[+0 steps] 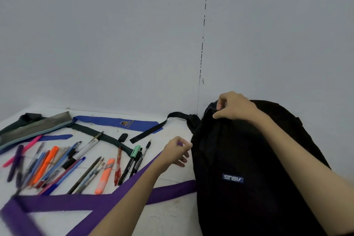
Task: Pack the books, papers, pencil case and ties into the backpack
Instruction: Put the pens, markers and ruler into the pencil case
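black backpack standing on the right against the wall, right hand pinching its top edge, left hand loosely curled, gripping nothing, just beside the bag, purple tie, blue tie, pencil case and pens spread out left

A plain grey-white wall rises behind a white surface, perhaps a floor. A dashed dark seam runs down the wall.

head view looks down, close over table.
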The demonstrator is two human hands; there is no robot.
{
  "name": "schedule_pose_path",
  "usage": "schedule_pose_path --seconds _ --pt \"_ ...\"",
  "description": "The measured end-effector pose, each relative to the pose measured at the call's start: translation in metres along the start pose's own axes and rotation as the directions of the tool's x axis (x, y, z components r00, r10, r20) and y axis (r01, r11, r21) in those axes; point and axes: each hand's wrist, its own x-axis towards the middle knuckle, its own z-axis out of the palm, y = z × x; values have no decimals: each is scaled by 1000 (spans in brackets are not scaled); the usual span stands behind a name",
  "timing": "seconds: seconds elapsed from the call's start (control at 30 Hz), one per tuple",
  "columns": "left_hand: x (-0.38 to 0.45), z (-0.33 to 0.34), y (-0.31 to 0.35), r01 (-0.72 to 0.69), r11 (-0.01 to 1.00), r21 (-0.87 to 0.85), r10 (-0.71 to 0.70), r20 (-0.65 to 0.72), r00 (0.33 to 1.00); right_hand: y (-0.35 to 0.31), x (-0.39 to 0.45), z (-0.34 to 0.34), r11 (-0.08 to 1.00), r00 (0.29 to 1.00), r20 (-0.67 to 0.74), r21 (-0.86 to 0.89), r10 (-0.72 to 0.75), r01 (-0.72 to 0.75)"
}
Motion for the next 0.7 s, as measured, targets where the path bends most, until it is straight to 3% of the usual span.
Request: schedule_pose_path --seconds 0.17,0.33,0.47,0.57,0.7 --pt "-43 -52 -7 -41 999 -18 39 -97 994 -42 0 34 981 987 -21 106 -161 162" --pt "-82 -165 -34 10 998 55 7 -301 954 -113 7 92 930 935 116 201 -335 308" --pt "-91 -283 -71 84 976 201 37 -533 845 -189 28 150 891 873 205 216 -442 400" --pt "-78 -368 -107 179 909 376 104 -621 777 -259 54 204 858 841 219 277 -494 432" --pt "-54 -453 -147 253 768 588 174 -572 802 -352 95 289 870 846 213 187 -489 456"
